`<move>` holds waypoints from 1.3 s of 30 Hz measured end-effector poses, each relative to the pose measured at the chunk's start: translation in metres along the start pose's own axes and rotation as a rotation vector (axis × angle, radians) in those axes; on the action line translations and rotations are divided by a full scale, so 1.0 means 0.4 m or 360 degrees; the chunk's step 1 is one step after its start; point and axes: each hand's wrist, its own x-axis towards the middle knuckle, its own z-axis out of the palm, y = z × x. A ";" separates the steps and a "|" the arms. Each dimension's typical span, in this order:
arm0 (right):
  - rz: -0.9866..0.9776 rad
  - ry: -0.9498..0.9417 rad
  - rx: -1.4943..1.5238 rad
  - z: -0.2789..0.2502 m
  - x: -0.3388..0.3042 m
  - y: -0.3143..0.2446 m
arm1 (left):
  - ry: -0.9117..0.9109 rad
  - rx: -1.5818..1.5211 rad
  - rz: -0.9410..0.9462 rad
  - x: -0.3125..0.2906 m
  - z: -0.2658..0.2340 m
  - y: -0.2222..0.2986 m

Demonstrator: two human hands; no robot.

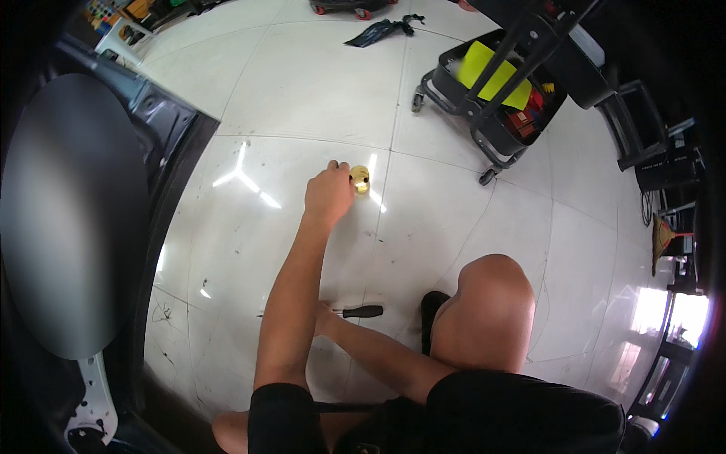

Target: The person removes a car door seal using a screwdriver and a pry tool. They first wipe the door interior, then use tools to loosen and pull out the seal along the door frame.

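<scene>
My left hand [330, 195] reaches forward over the floor, fingers curled against a small, round, glossy yellow thing [360, 180] with dark spots. It looks like a roll of clear tape, but its kind is not certain. Lower down, my right hand [324, 319] is mostly covered by my left forearm, so its fingers do not show. Beside it is a screwdriver [363, 311] with a black handle pointing right. Its shaft runs left toward that hand, and I cannot tell whether the hand grips it.
A black wheeled cart [495, 132] with a bright yellow sheet [484, 72] stands at the upper right. On the left is a car body part [162, 113] beside a dark, rounded panel [72, 219]. A crumpled dark plastic piece [378, 32] lies on the far floor. My bent knee [491, 295] is lower right.
</scene>
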 end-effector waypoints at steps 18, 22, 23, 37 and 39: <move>0.0213 0.0008 -0.0102 -0.067 0.007 -0.058 | 0.0471 -0.0376 -0.0899 -0.460 0.122 -0.428; 0.0158 -0.0035 -0.0317 -0.053 0.019 -0.099 | 0.0709 -0.1004 -0.1399 -0.666 0.101 -0.577; 0.0146 -0.0010 -0.0369 -0.039 0.019 -0.111 | 0.0849 -0.1279 -0.1491 -0.687 0.072 -0.607; 0.0094 0.0224 -0.0572 -0.037 0.019 -0.130 | 0.2862 -0.3408 -0.0013 -0.694 -0.303 -0.686; 0.0147 0.0272 -0.0501 -0.041 0.014 -0.133 | 0.2977 -0.3464 0.0133 -0.722 -0.306 -0.739</move>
